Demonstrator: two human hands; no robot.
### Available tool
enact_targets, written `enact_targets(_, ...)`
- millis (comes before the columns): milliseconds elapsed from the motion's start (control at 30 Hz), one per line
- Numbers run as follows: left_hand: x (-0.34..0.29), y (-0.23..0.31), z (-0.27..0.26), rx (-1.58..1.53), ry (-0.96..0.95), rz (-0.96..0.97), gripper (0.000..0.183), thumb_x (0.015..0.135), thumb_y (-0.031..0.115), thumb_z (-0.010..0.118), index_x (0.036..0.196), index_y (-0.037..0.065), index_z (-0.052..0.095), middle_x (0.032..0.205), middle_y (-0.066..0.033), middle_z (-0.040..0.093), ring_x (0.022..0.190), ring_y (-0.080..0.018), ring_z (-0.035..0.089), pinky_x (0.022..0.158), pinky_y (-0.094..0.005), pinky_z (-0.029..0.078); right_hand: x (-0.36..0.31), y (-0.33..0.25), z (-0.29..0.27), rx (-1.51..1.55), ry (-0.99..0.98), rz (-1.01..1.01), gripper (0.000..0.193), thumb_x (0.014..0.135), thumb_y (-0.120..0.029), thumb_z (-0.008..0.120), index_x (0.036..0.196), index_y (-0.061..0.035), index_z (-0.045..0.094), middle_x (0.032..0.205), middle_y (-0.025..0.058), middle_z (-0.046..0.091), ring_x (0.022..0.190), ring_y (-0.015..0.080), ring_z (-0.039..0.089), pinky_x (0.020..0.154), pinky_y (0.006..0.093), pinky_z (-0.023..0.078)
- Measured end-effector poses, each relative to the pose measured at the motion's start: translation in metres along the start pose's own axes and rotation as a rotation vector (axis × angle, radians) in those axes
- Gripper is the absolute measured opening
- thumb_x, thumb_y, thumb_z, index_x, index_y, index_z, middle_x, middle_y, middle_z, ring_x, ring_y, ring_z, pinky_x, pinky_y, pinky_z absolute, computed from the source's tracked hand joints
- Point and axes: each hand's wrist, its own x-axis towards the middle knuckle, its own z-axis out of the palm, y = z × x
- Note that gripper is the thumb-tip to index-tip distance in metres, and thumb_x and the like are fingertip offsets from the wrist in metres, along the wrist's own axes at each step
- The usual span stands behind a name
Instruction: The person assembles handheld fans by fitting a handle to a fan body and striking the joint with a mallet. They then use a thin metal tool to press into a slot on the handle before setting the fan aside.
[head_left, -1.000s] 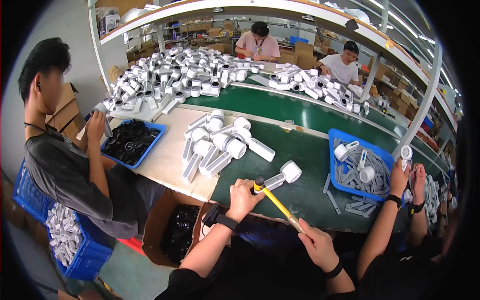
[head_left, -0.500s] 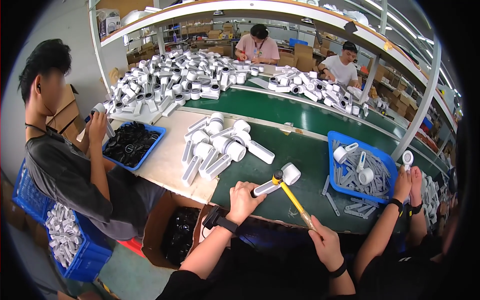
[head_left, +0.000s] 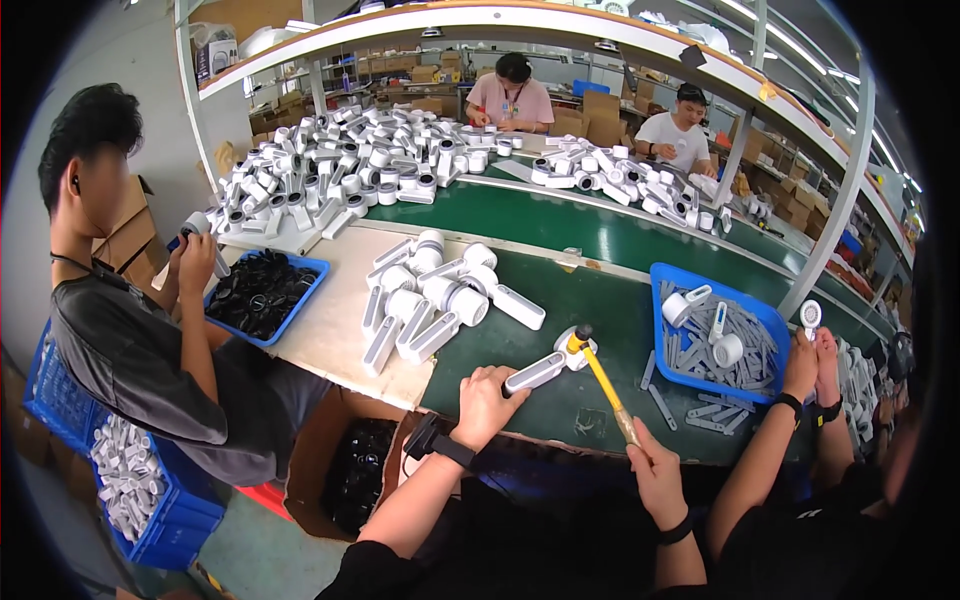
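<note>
White handheld fan body [head_left: 545, 368] at lower centre of the frame, lying on the green conveyor belt [head_left: 600, 300] with its round head toward the right. Left hand [head_left: 487, 400] wrapped shut around the grey handle end, pinning it to the belt. Right hand [head_left: 655, 470] closed tight on the lower end of a yellow-handled hammer [head_left: 600, 375] — black head just at the fan's round head, whether touching it cannot be told. Above and left of the fan, a cluster of finished white fans [head_left: 430, 300] on the pale worktop; further right, a blue bin [head_left: 665, 275] with grey strips and white parts inside. At the right edge, another person's two hands [head_left: 812, 350] holding up a small round white piece. At the left, a person in a dark shirt [head_left: 130, 360] beside a blue tray of black parts [head_left: 255, 295]. Upper centre — a big heap of white fans [head_left: 340, 170], two seated workers beyond it.
</note>
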Motion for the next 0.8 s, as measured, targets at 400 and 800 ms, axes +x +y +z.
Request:
enact_targets(400, -0.013, -0.010, -0.058, -1.178, -0.262, -0.675, 0.043, 0.102, 0.036, 0.057, 0.134, 0.007, 0.056, 0.087, -0.0065, 0.064, 0.065, -0.0115, 0.053, 0.053, -0.0238, 0.042, -0.024, -0.027, 0.005, 0.339, -0.047, 0.282, 0.048, 0.095, -0.004, 0.060, 0.143, -0.0010, 0.052, 0.075, -0.0028, 0.057, 0.066, 0.0047, 0.050, 0.059, 0.0203, 0.042)
enact_targets(800, -0.006, -0.031, -0.052, -0.151, 0.072, -0.051, 0.023, 0.079, 0.016, 0.080, 0.094, 0.000, 0.071, 0.086, -0.0162, 0.065, 0.085, -0.0329, 0.062, 0.079, -0.0414, 0.049, 0.011, -0.053, 0.032, 0.051, -0.040, -0.213, 0.048, 0.094, -0.003, 0.061, 0.140, 0.0028, 0.052, 0.083, 0.0062, 0.061, 0.072, 0.0114, 0.056, 0.069, 0.0261, 0.047)
